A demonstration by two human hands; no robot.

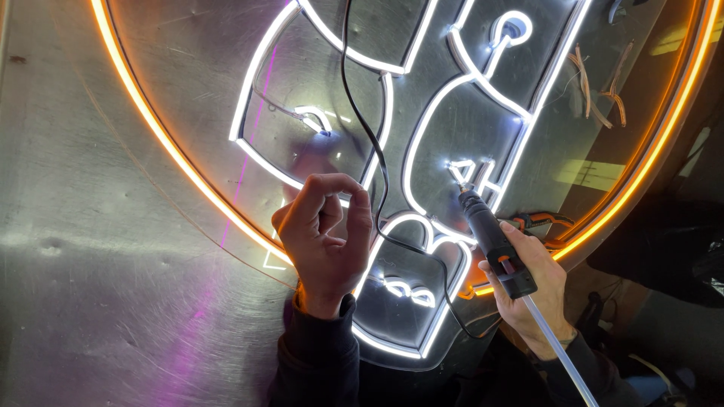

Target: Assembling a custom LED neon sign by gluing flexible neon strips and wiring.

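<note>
A round clear panel (188,68) carries glowing white light strips (260,60) shaped into outlines, ringed by an orange glowing strip (154,128). My right hand (539,290) grips a black glue gun (494,241) with a translucent glue stick at its rear. Its nozzle touches a small white strip piece (464,172) near the panel's middle. My left hand (326,240) hovers over the panel with its fingers curled, pinching a black cable (367,128) between thumb and fingertips. The cable runs down from the top and loops under the glue gun.
A bare metal sheet (90,286) lies under the panel at the left. Loose amber strip offcuts (596,90) rest on the panel's upper right. An orange-handled tool (539,221) sits by the orange rim, behind the glue gun. Dark clutter fills the right edge.
</note>
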